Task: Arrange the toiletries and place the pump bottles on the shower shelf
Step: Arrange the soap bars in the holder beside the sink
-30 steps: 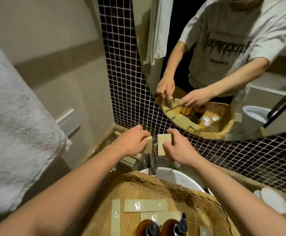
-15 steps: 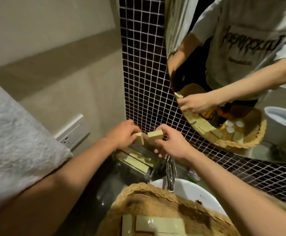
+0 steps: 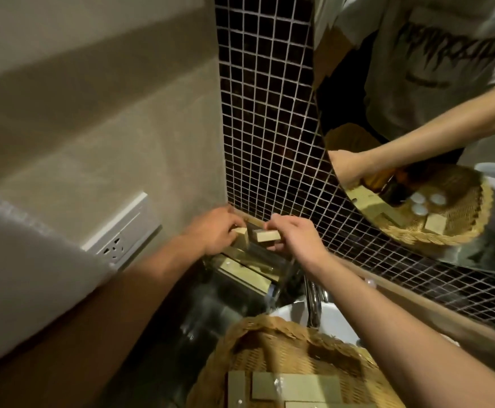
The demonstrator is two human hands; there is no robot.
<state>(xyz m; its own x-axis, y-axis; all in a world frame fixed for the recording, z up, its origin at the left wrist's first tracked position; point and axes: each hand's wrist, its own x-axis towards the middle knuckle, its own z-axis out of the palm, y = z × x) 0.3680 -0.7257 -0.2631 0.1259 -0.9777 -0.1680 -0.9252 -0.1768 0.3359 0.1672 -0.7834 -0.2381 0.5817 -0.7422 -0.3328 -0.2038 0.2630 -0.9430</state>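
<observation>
My left hand [image 3: 215,231] pinches a small beige toiletry box [image 3: 240,232] at the back corner of the counter, by the dark mosaic wall. Just right of it, my right hand [image 3: 295,238] grips a second small beige box [image 3: 267,235]. The two boxes sit side by side with a narrow gap between them. Below them several flat beige packets [image 3: 242,270] lie on a clear tray. More flat beige packets [image 3: 293,387] rest in the wicker basket [image 3: 255,334] near me. The amber pump bottles show only as a reflection in the mirror [image 3: 417,113].
A chrome tap [image 3: 312,298] stands over the white basin [image 3: 337,322] right behind the basket. A white wall socket [image 3: 122,231] is on the left wall above a grey towel [image 3: 28,260]. The counter top left of the basket is dark and glossy.
Both hands with their boxes have moved lower and closer to the corner over the tray. My view has shifted left and nearer, so the basket's bottles have dropped out of sight.
</observation>
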